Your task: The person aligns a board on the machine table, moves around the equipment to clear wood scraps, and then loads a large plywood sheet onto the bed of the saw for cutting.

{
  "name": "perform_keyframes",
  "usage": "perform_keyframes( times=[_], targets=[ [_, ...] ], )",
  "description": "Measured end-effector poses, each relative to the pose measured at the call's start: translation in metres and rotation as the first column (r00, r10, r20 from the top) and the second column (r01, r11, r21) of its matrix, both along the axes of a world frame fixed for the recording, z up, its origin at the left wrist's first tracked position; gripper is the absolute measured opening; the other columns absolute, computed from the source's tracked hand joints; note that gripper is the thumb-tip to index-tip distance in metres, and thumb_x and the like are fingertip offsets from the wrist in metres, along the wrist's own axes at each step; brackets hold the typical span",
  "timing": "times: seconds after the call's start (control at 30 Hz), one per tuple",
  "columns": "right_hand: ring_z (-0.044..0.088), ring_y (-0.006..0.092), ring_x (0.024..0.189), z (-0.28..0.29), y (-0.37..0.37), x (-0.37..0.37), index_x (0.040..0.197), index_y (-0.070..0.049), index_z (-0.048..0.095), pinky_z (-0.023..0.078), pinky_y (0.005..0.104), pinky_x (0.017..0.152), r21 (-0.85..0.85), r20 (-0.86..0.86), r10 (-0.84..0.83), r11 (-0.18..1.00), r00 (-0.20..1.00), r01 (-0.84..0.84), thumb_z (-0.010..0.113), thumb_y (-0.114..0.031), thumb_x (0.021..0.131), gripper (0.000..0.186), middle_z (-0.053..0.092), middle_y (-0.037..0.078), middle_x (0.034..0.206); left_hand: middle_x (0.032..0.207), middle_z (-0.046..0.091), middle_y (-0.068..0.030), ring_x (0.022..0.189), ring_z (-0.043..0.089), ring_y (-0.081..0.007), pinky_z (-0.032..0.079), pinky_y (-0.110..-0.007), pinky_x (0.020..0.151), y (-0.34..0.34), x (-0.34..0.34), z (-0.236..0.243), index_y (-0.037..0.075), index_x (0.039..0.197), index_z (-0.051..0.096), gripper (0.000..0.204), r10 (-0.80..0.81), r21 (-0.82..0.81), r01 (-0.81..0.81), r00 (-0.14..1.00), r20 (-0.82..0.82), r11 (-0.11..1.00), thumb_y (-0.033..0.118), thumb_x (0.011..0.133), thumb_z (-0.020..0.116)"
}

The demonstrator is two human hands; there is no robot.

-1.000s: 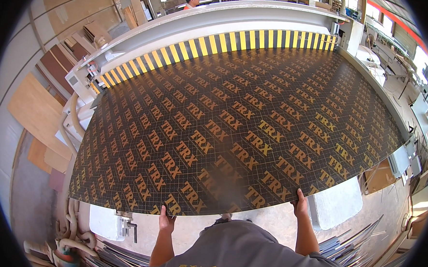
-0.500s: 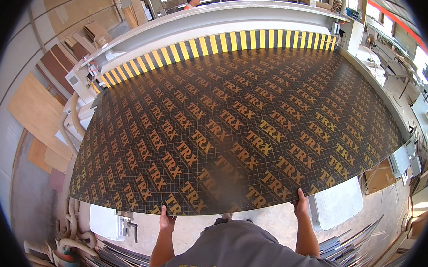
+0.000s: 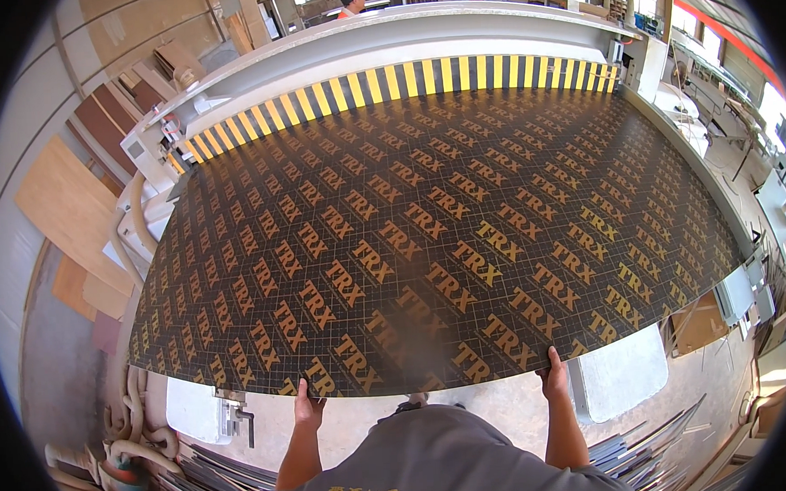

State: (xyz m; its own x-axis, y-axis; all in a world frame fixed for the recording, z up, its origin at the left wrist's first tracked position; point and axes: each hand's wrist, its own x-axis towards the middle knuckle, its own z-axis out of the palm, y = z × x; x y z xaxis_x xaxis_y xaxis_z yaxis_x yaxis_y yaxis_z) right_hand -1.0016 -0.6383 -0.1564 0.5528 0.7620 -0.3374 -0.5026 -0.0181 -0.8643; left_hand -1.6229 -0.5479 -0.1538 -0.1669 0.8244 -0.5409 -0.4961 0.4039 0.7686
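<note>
A large dark sheet panel (image 3: 384,237), printed all over with orange lettering and a fine grid, spreads across most of the view. Its far edge meets the yellow-and-black striped guard of a long white machine. Along the near edge, my left hand (image 3: 307,406) grips the panel left of my body, thumb on top and fingers underneath. My right hand (image 3: 554,377) holds the same edge farther right, its thumb also on the upper face. The fingers under the panel are mostly hidden.
The striped guard (image 3: 402,80) runs beneath the machine's white beam (image 3: 400,32). White support tables (image 3: 617,371) show below the panel. Hoses (image 3: 131,410) and bundled strips (image 3: 214,473) lie at lower left. Wooden boards (image 3: 66,205) lean at left. Two people stand beyond the machine.
Almost nothing differs. Both hands keep their hold on the panel's near edge, and the panel stays against the striped guard.
</note>
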Motion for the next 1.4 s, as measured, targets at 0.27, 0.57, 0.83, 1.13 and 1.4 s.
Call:
perform_keyframes(
  times=[0.27,0.57,0.83,1.13,1.4],
  targets=[
    [0.051,0.0093,0.06,0.003,-0.002,0.001,0.123,-0.012,0.057,0.041,0.0248,0.052,0.011,-0.022,0.023,1.0,0.999,-0.023,0.069,-0.039,0.099,0.038,0.061,-0.001,0.085,0.145,0.06,-0.0037,0.135,0.052,-0.023,0.03,-0.051,0.116,0.001,-0.001,-0.002,0.016,0.146,0.052,0.061,0.002,-0.014,-0.002,1.0,-0.008,1.0,0.055,0.1,0.061],
    [0.056,0.0107,0.069,-0.008,-0.002,0.005,0.129,-0.01,0.057,0.042,0.0249,0.055,-0.024,-0.024,0.009,1.0,1.0,-0.01,0.067,-0.037,0.099,0.041,0.065,0.0,0.098,0.146,0.059,-0.0032,0.135,0.051,-0.0225,0.029,-0.051,0.115,0.001,-0.004,-0.006,0.018,0.146,0.052,0.061,-0.015,-0.02,0.015,1.0,-0.007,1.0,0.057,0.099,0.061],
    [0.06,0.0117,0.076,-0.016,-0.004,0.009,0.13,-0.009,0.057,0.044,0.0249,0.057,-0.032,-0.012,0.039,0.999,0.999,-0.04,0.064,-0.037,0.1,0.042,0.066,0.002,0.106,0.146,0.059,-0.0033,0.137,0.05,-0.023,0.027,-0.051,0.116,0.001,0.0,-0.001,0.017,0.147,0.051,0.063,-0.015,-0.017,0.014,1.0,-0.016,1.0,0.058,0.099,0.061],
    [0.059,0.0122,0.073,-0.005,-0.003,0.004,0.125,-0.008,0.06,0.045,0.0256,0.058,-0.033,-0.005,0.021,0.999,1.0,-0.021,0.063,-0.037,0.1,0.038,0.067,0.003,0.1,0.143,0.061,-0.0042,0.134,0.053,-0.0238,0.03,-0.052,0.115,0.001,-0.002,-0.002,0.017,0.146,0.052,0.063,-0.02,-0.013,0.02,1.0,-0.021,1.0,0.058,0.098,0.063],
    [0.058,0.0118,0.072,-0.012,-0.003,0.006,0.127,-0.008,0.059,0.044,0.026,0.057,-0.012,-0.016,0.017,1.0,1.0,-0.017,0.063,-0.035,0.101,0.038,0.067,0.002,0.1,0.144,0.061,-0.0037,0.134,0.053,-0.0234,0.032,-0.051,0.115,0.001,-0.002,-0.001,0.017,0.144,0.053,0.061,-0.018,-0.009,0.018,1.0,-0.009,1.0,0.057,0.099,0.063]
  ],
)
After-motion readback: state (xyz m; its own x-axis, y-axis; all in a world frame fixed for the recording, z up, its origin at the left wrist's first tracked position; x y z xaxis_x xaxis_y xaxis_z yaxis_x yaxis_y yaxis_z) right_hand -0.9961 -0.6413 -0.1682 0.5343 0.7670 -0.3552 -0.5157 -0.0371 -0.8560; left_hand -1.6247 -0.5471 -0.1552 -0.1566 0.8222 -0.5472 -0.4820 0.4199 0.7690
